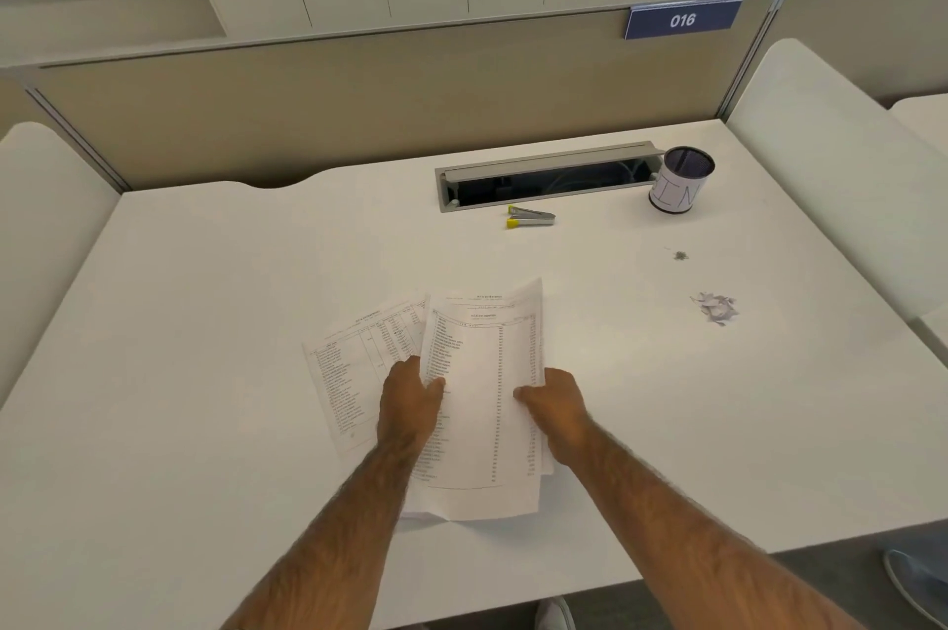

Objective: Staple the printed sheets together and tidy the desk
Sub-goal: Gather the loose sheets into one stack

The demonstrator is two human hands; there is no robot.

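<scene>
Printed sheets (482, 398): a small stack with columned text, face up, well in front of the open cable hatch (549, 178) and slightly left of its middle. The left hand (408, 406) grasps the stack's left edge, the right hand (556, 411) its right edge, each with the thumb laid on the top page. Loose sheet (354, 373): flat on the white desk (205, 321), angled, partly under the stack, further left of the hatch. Stapler (531, 217): silver with yellow tips, just in front of the hatch. Mesh pen cup (679, 180): upright at the hatch's right end, wrapped in paper. Staple heap (681, 255): in front of the hatch's right end. Paper scraps (715, 309): nearer still, further right. Blue plate "016" (682, 20): on the partition behind the hatch.
</scene>
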